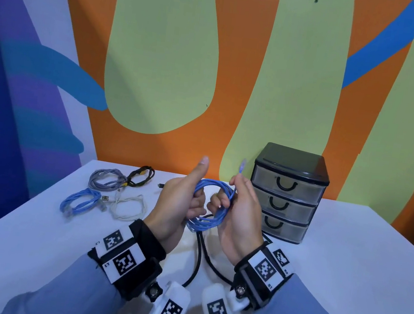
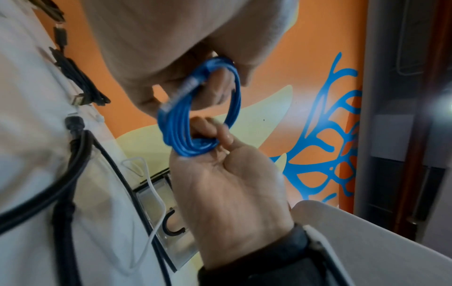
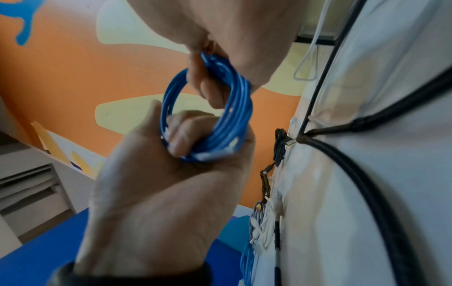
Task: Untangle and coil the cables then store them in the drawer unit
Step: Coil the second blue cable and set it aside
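A coiled blue network cable (image 1: 210, 210) hangs in the air between both hands, above the white table (image 1: 331, 263). My left hand (image 1: 190, 201) grips the coil's left side with its thumb sticking up. Fingers of my right hand (image 1: 225, 201) curl round the right side and pinch the loose end, whose plug (image 1: 242, 165) points upward. The left wrist view shows the coil (image 2: 176, 120) with the right hand (image 2: 220, 174) closed on it. In the right wrist view the left hand (image 3: 171, 174) wraps the coil (image 3: 234, 116). The black drawer unit (image 1: 287, 193) stands at the back right, its three drawers closed.
At the back left of the table lie coiled cables: grey (image 1: 109, 178), black and yellow (image 1: 141, 175), a second blue one (image 1: 80, 201) and white (image 1: 129, 206). A thick black cable (image 1: 199, 255) runs under my hands. The painted wall is right behind the table.
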Available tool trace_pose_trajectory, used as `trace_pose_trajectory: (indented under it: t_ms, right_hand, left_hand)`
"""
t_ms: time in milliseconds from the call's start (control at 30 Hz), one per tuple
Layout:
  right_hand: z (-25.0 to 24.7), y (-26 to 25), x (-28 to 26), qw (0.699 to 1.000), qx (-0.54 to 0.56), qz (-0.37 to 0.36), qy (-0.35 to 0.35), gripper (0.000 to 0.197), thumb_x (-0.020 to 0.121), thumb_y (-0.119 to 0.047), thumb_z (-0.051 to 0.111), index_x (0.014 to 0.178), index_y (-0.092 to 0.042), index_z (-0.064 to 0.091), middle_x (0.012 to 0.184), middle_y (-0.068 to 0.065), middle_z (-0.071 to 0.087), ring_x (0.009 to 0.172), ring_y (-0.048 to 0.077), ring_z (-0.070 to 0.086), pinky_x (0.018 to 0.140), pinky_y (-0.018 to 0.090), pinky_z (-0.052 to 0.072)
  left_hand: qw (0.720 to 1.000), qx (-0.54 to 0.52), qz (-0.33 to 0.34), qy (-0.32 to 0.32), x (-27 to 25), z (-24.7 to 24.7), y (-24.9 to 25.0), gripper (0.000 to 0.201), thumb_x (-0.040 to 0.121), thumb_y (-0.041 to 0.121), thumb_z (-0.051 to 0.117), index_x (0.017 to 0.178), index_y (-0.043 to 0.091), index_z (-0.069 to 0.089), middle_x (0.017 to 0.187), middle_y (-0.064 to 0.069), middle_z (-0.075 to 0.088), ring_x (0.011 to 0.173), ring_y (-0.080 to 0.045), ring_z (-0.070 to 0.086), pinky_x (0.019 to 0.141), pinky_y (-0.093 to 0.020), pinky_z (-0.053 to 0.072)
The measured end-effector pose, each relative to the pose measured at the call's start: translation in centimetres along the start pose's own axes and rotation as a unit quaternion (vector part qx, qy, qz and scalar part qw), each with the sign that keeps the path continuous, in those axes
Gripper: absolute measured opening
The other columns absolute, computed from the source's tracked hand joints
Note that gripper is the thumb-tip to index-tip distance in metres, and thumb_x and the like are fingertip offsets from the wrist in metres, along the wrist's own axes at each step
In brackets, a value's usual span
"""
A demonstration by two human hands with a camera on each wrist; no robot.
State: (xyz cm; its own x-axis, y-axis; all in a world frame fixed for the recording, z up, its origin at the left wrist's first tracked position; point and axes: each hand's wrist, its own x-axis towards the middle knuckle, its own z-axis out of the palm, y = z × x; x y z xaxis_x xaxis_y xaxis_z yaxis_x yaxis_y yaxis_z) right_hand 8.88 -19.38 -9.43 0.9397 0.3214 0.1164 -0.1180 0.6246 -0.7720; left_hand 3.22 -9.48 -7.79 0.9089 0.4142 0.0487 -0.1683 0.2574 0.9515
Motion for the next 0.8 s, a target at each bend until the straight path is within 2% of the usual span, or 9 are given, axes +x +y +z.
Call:
trace_pose_trajectory:
  t_ms: [67,133,233,300,400,467,533,667,800]
  right_hand:
    - [0.2,0.2,-0.2,1.0,0.001,0.006,-0.015,0.027,0.111,-0.025,0.045,0.086,-0.016,0.044,0.059,0.004,0.03,0.056,0.02,0.039,0.06,0.033,0.034]
    - [0.6,0.2,-0.5,1.0,0.013,0.014,-0.025,0.023,0.111,-0.025,0.044,0.09,-0.016,0.043,0.061,0.004,0.028,0.053,0.02,0.036,0.056,0.035,0.037]
    - [1.0,-0.2,-1.0,0.999,0.019,0.006,-0.032,0.017,0.11,-0.021,0.041,0.094,-0.017,0.041,0.061,0.001,0.022,0.045,0.013,0.019,0.043,0.026,0.038]
    - [1.0,-0.3,-1.0,1.0,0.007,-0.009,-0.018,0.02,0.11,-0.019,0.041,0.09,-0.018,0.041,0.059,-0.002,0.021,0.045,0.011,0.015,0.041,0.02,0.024]
    - [0.6,-0.5,-0.3,0.999,-0.005,-0.048,0.019,0.024,0.111,-0.022,0.041,0.087,-0.019,0.041,0.06,-0.003,0.022,0.046,0.01,0.017,0.045,0.023,0.013]
    - [0.2,-0.7,0.2,0.997,-0.004,-0.063,0.038,0.025,0.112,-0.026,0.041,0.088,-0.019,0.039,0.061,-0.003,0.023,0.049,0.011,0.018,0.046,0.024,0.015]
    - [-0.1,-0.7,0.4,0.996,-0.004,-0.067,0.05,0.026,0.112,-0.03,0.04,0.089,-0.019,0.039,0.062,-0.003,0.024,0.05,0.011,0.019,0.047,0.024,0.017]
    - [0.0,-0.4,0.1,0.996,-0.022,-0.066,0.049,0.029,0.113,-0.034,0.041,0.089,-0.019,0.041,0.06,-0.004,0.027,0.048,0.011,0.025,0.047,0.024,0.024]
    - [0.5,-0.4,-0.2,0.999,-0.002,-0.026,0.023,0.029,0.113,-0.029,0.042,0.086,-0.018,0.04,0.062,-0.001,0.023,0.049,0.013,0.02,0.047,0.024,0.022]
  left_hand:
    - [0.999,-0.027,0.009,0.024,0.0,0.1,-0.1,0.056,0.098,0.058,0.066,0.069,0.023,0.034,0.062,0.001,0.016,0.047,-0.015,0.019,0.057,-0.031,0.03]
    - [0.998,-0.045,0.023,0.029,0.0,0.2,-0.2,0.054,0.101,0.052,0.066,0.071,0.021,0.033,0.063,0.0,0.011,0.046,-0.015,0.018,0.047,-0.029,0.029]
    - [0.998,-0.036,0.043,0.022,-0.3,0.6,-0.1,0.056,0.102,0.051,0.063,0.07,0.024,0.026,0.062,0.002,0.01,0.049,-0.015,0.013,0.046,-0.028,0.022]
    - [0.998,-0.026,0.052,0.021,-0.5,0.7,0.0,0.056,0.102,0.055,0.06,0.07,0.024,0.027,0.061,0.003,0.013,0.049,-0.015,0.016,0.048,-0.03,0.026]
    - [0.998,-0.052,0.045,0.002,-0.1,0.4,-0.1,0.051,0.1,0.061,0.059,0.082,0.014,0.05,0.061,-0.001,0.034,0.051,-0.016,0.034,0.062,-0.032,0.036]
    - [0.998,-0.056,0.033,-0.008,0.2,-0.1,0.0,0.058,0.098,0.062,0.061,0.112,0.006,0.067,0.073,-0.006,0.056,0.064,-0.021,0.055,0.073,-0.036,0.043]
    - [0.999,-0.018,0.021,-0.018,0.4,-0.6,0.0,0.056,0.097,0.062,0.063,0.121,0.013,0.073,0.086,-0.007,0.068,0.079,-0.021,0.066,0.082,-0.038,0.049]
    - [0.996,0.06,0.002,-0.071,0.5,-0.7,-0.2,0.056,0.095,0.063,0.065,0.1,0.009,0.075,0.083,-0.009,0.071,0.08,-0.022,0.068,0.088,-0.044,0.047]
    - [0.998,-0.001,0.046,-0.032,0.6,-0.4,0.0,0.043,0.105,0.049,0.059,0.083,0.013,0.052,0.059,-0.003,0.043,0.052,-0.018,0.042,0.078,-0.043,0.037]
